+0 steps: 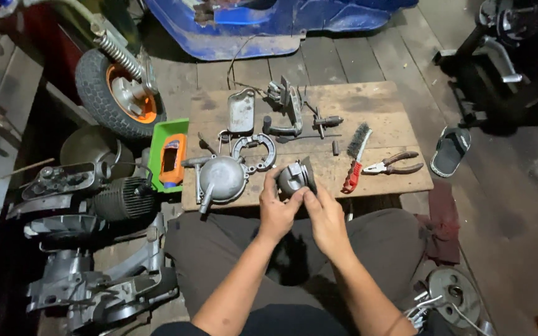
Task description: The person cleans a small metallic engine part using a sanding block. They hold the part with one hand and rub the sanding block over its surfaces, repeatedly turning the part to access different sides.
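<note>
While I'm sitting at the wooden board's (pixel 368 99) near edge, both hands are gripping the small grey metal housing (pixel 295 177) just above it: left hand (pixel 276 210) underneath, right hand (pixel 324 218) alongside, equally close, axis tilting up-right.

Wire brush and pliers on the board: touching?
Apart. Head view shows bare wood between the wire brush and the pliers.

Blue scooter body (pixel 269 25) cut off above
</note>
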